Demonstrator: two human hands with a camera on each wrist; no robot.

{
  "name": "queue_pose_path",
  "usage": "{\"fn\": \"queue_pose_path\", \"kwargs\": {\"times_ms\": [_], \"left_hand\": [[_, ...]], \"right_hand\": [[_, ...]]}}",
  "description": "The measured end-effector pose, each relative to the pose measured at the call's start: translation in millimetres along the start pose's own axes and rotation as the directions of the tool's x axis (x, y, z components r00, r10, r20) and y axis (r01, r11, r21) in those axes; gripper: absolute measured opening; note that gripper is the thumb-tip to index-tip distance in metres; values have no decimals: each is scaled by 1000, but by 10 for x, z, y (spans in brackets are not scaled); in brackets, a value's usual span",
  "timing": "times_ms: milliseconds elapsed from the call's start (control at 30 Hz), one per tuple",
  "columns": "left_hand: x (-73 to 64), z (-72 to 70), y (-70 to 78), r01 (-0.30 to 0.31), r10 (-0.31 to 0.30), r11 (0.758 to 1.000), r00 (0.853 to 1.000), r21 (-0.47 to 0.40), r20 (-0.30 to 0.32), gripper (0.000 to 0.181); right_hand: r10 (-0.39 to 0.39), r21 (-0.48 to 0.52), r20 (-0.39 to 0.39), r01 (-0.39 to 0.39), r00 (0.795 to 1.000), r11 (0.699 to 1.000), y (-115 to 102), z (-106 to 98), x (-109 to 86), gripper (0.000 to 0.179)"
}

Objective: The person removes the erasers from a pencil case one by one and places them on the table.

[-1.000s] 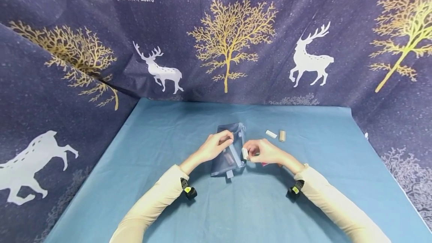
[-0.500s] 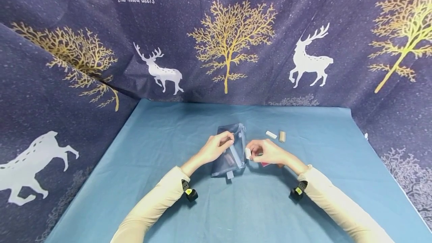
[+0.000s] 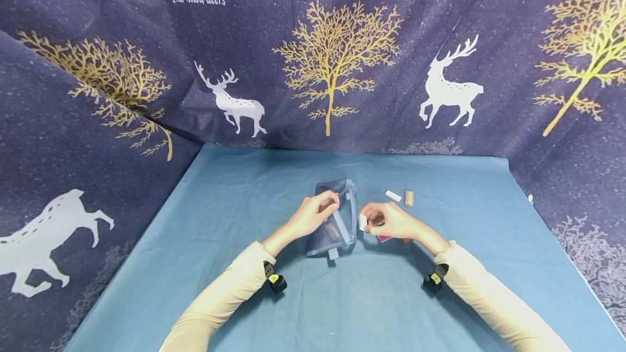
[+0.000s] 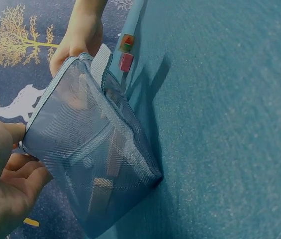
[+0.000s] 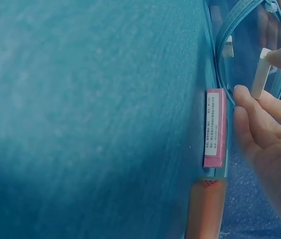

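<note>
My left hand pinches the upper edge of a blue mesh zip pouch, propping it up with its mouth toward the right. Through the mesh in the left wrist view, several small block-like pieces show inside, a pale one among them. My right hand pinches a small white block that looks like an eraser between thumb and fingers. It is just right of the pouch's open zip edge. A pink-sleeved block with a printed white label lies on the cloth below the right hand.
An orange-brown block lies beside the pink-sleeved one. Farther back on the blue cloth rest a white block and a tan block. A dark curtain with deer and trees stands behind.
My right hand has drawn slightly to the right with the white eraser-like block, away from the pouch's mouth. The left hand and the pouch have stayed in place.
</note>
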State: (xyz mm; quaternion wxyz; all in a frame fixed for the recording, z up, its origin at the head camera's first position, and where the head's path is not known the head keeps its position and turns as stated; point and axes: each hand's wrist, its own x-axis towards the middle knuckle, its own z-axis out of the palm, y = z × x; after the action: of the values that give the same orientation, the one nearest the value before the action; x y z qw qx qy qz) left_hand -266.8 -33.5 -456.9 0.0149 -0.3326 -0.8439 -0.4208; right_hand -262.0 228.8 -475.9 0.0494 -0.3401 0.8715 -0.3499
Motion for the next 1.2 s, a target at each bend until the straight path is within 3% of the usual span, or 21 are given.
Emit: {"fn": "queue_pose_path", "kwargs": {"times_ms": [400,833,1200], "left_hand": [[-14,17,-21,18,-18,1000,1000,14,-9,14],[-21,25,-21,11,-10,1000,1000,15,-28,16],[-25,44,-1,0,0,1000,999,16,-52,11]], "right_hand": [[-1,-48,-9,1,1000,999,-4,-42,-58,21],[4,-3,5,-4,1000,1000,-3,-44,-113,21],[1,53,75,-5,997,999,-333,-184,-197,19]]}}
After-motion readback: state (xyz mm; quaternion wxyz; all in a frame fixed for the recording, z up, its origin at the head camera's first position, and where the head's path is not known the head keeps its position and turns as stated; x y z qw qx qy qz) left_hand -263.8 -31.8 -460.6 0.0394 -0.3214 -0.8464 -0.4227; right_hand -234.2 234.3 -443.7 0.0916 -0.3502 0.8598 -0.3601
